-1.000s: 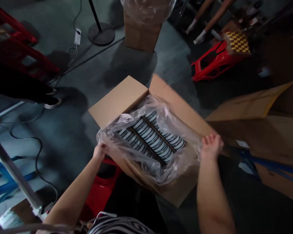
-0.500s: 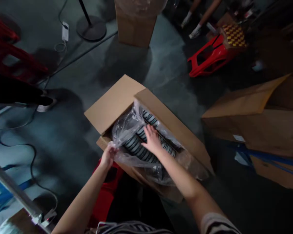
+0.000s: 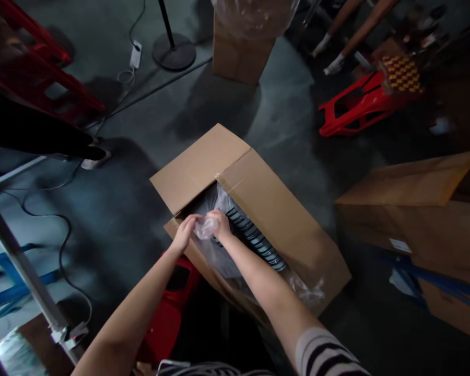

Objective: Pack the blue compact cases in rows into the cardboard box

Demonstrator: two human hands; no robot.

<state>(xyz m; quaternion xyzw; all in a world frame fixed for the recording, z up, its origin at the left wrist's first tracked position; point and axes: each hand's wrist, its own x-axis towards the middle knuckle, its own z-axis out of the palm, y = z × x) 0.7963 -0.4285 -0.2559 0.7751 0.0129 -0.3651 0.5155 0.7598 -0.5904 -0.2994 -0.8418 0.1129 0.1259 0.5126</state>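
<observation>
An open cardboard box (image 3: 282, 219) rests on a red stool (image 3: 168, 303) in front of me. A clear plastic bag (image 3: 219, 256) lines it and holds rows of black and white striped items (image 3: 254, 237). My left hand (image 3: 184, 232) and my right hand (image 3: 219, 223) meet at the box's near left corner, both closed on a bunched piece of the plastic bag. The box's far flap lies folded over most of the opening.
A person's dark leg and shoe (image 3: 90, 154) stand at the left. Cables (image 3: 62, 230) and a lamp base (image 3: 174, 52) lie on the floor. Another bagged box (image 3: 243, 47) stands behind, a tipped red stool (image 3: 360, 104) at upper right, large cardboard boxes (image 3: 419, 209) at right.
The far flap has folded down over the box. My right hand came from the box's right edge across the striped items to the left corner and joined my left hand on the bag.
</observation>
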